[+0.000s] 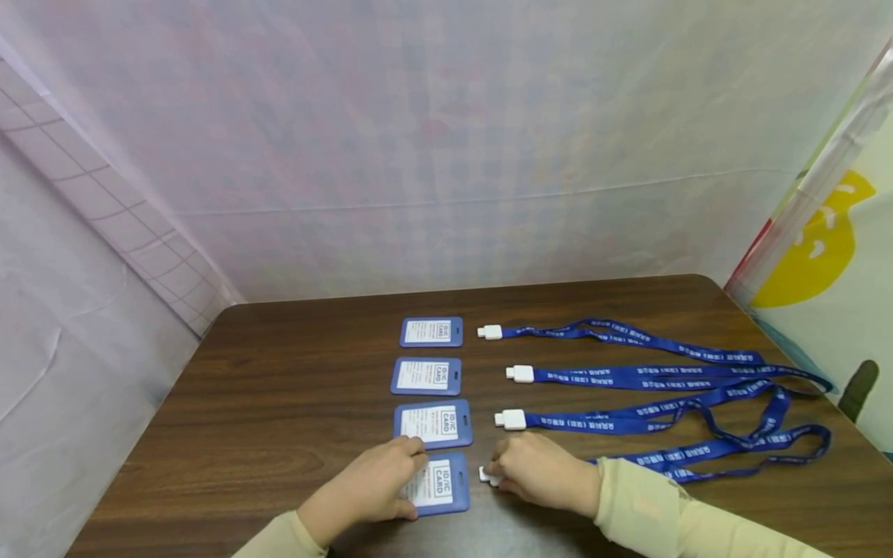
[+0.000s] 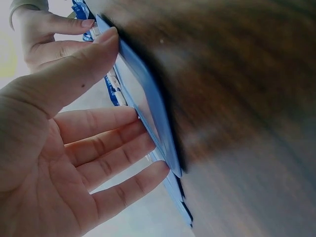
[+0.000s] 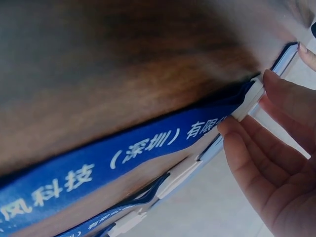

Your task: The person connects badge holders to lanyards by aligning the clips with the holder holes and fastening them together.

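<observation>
My left hand [image 1: 377,482] holds the nearest blue ID card holder [image 1: 456,484] across its width. In the left wrist view, its thumb lies at one long edge of that card holder [image 2: 160,113] and its fingertips meet the other side. To the right, my right hand [image 1: 540,471] pinches the white clip [image 1: 487,474] of the nearest blue lanyard [image 1: 652,459], between thumb and fingers. White lettering runs along this lanyard strap [image 3: 79,177] in the right wrist view. A short gap separates the clip from the card holder's slotted end. Both things lie on the table.
Farther back lie three more card holders, the closest [image 1: 456,422] just beyond my left hand. Three more lanyards, with white clips [image 1: 514,419], stretch rightward, their straps overlapping near the right edge of the brown wooden table [image 1: 279,387]. A pale curtain [image 1: 446,155] hangs behind.
</observation>
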### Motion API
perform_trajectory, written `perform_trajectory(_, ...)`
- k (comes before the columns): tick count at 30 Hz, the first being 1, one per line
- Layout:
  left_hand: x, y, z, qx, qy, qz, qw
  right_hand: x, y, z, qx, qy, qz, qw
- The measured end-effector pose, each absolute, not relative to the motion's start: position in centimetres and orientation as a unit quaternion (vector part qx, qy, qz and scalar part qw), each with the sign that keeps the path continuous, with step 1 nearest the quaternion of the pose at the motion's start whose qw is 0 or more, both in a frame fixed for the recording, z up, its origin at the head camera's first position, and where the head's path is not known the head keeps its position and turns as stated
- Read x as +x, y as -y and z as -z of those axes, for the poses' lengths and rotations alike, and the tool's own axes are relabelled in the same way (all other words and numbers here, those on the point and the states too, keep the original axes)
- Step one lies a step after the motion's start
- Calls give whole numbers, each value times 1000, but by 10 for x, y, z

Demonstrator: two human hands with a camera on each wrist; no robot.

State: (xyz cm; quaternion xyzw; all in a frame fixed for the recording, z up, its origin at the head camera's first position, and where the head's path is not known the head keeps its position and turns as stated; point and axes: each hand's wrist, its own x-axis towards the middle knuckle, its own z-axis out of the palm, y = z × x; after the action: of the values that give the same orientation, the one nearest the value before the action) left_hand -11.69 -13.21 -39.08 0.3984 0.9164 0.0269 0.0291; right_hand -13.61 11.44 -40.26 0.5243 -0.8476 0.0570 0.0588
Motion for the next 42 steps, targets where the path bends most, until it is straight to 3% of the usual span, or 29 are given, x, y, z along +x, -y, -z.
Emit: perform_trajectory(42,-117,130,391,393,-918,-33,30,-136,-102,404,517,853,-25,61)
